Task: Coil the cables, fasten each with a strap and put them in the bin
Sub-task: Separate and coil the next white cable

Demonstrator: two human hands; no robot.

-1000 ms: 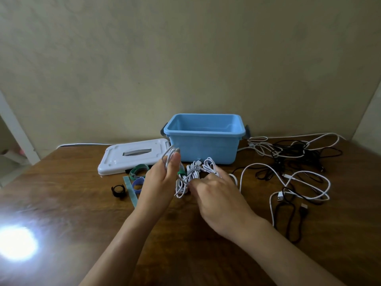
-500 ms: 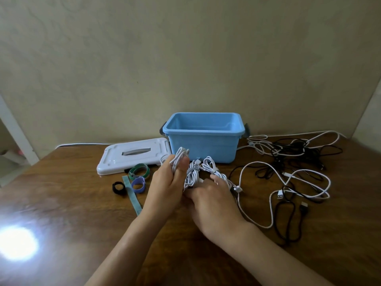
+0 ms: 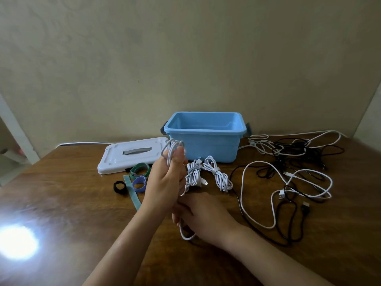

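Since a second ago we have lifted our left hand [image 3: 165, 182] clear of the two bundled white cables [image 3: 208, 174], and our right hand [image 3: 198, 213] has dropped back toward us, low over the table [image 3: 61, 203]. Our left hand now grips a white cable coil [image 3: 173, 149] upright, thumb pressed along the strands, loops poking above the fingertips. Our right hand curls round the slack of that same cable, a loop of it [image 3: 186, 234] trailing beneath the palm. So the coil's long axis runs roughly vertical, from the left hand down to the right, and the free tail lies off to the right among the loose black and white cables [image 3: 288, 182]; the right hand is nearer that tail. Straps [image 3: 138, 178] lie just left of the left hand, beside a white lid [image 3: 132, 155]. Behind the bundles stands the open blue bin [image 3: 204, 139], apparently holding nothing, against a plain beige wall, with strong glare on the wood at lower left.
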